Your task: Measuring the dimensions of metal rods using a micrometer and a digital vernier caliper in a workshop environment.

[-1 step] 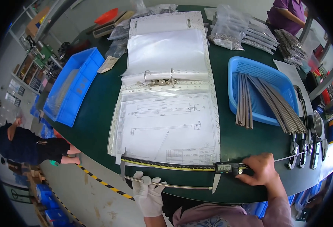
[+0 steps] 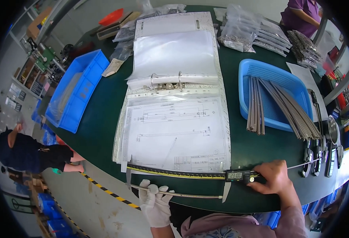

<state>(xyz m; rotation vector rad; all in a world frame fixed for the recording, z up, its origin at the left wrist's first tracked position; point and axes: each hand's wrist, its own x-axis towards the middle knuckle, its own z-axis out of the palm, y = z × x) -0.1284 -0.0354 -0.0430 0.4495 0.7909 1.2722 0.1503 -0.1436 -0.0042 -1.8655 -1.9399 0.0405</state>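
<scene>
My left hand (image 2: 154, 202), in a white glove, pinches a thin metal rod (image 2: 194, 195) near its left end. The rod lies level between the jaws of a long digital caliper (image 2: 182, 173). One jaw meets the rod's left end and the other its right end. Bare and closed, my right hand (image 2: 273, 177) grips the caliper beside its display slider, thumb and fingers around the beam. Along the lower edge of an open ring binder (image 2: 174, 131), which shows a technical drawing in a clear sleeve, runs the caliper's beam.
A light blue basket (image 2: 244, 79) on the right holds several thin rods (image 2: 289, 107). More calipers (image 2: 317, 158) lie right of it. At left stands a blue bin (image 2: 73, 107). Bags of small parts (image 2: 238, 35) line the far side. Two people are nearby, one left, one far right.
</scene>
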